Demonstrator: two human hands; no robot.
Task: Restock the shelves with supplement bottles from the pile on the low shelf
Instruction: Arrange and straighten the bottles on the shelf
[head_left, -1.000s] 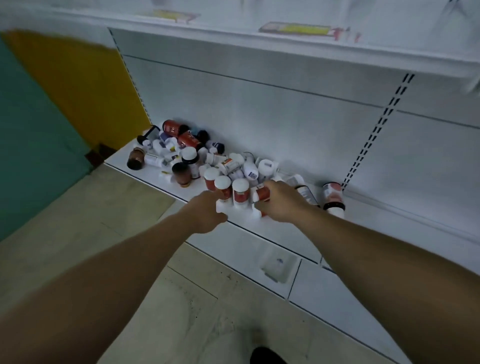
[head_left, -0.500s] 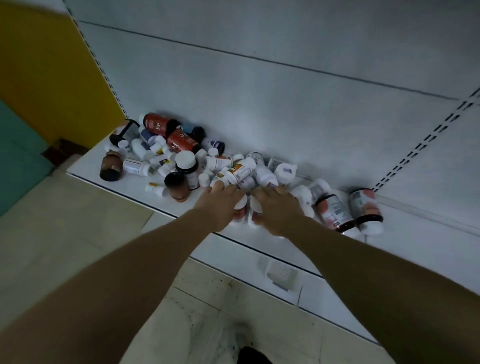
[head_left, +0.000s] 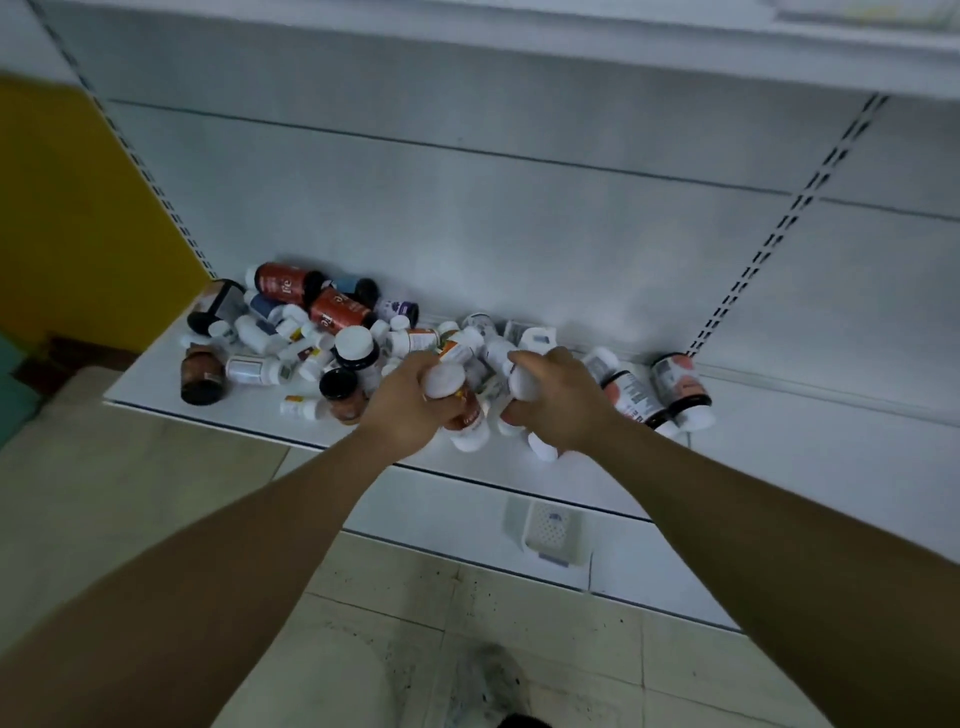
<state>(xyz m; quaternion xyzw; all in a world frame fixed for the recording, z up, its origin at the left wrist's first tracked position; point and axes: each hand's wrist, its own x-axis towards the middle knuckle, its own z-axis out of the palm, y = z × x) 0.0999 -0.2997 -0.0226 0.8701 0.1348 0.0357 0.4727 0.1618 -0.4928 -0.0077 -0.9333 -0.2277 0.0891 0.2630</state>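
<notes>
white-capped bottles (head_left: 470, 410) gripped in left hand (head_left: 410, 410) and right hand (head_left: 558, 402) fingers over the pile (head_left: 322, 332).

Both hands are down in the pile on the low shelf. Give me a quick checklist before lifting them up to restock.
1. Left hand grips white-capped bottles: ok.
2. Right hand holds a white bottle: ok, though how many it holds, cannot tell.
3. Bottles firmly held, none slipping: cannot tell.
4. Loose bottles at the low shelf front edge, such as the small white bottle: not ok, risk of knocking off.
5. Upper shelf free for placing: cannot tell, its top is out of view.
</notes>
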